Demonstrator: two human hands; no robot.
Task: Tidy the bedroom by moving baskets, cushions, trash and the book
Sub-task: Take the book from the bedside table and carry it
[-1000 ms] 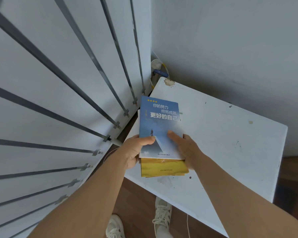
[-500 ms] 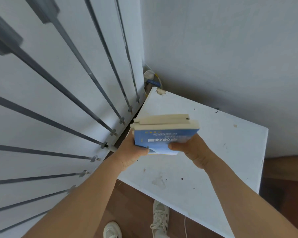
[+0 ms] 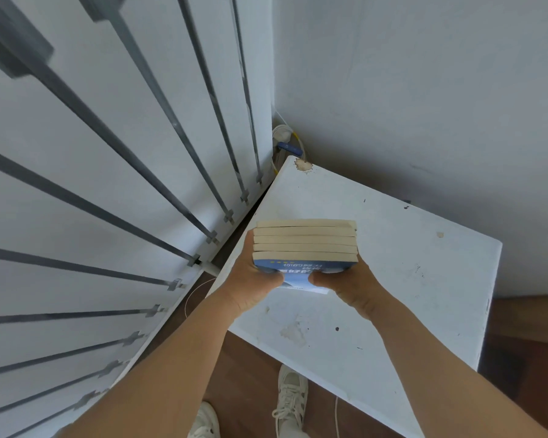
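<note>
1. Stack of books (image 3: pixel 306 245): held above the worktop (image 3: pixel 393 279), page edges facing the camera, blue cover nearest the person.
2. Left hand (image 3: pixel 250 279) and right hand (image 3: pixel 348 282) each grip a lower corner, thumbs on the cover.
3. Worktop: white, stained, chipped at the far corner; set in a corner of grey walls.
4. Floor (image 3: pixel 250 374): brown wood.

Stack of books (image 3: pixel 306 245): cream page edges, blue cover with white lettering. Tabletop (image 3: pixel 393 248): white, dark specks, brown chip. Floor (image 3: pixel 244 380): brown wood. Shoes (image 3: pixel 290 396): white.
</note>
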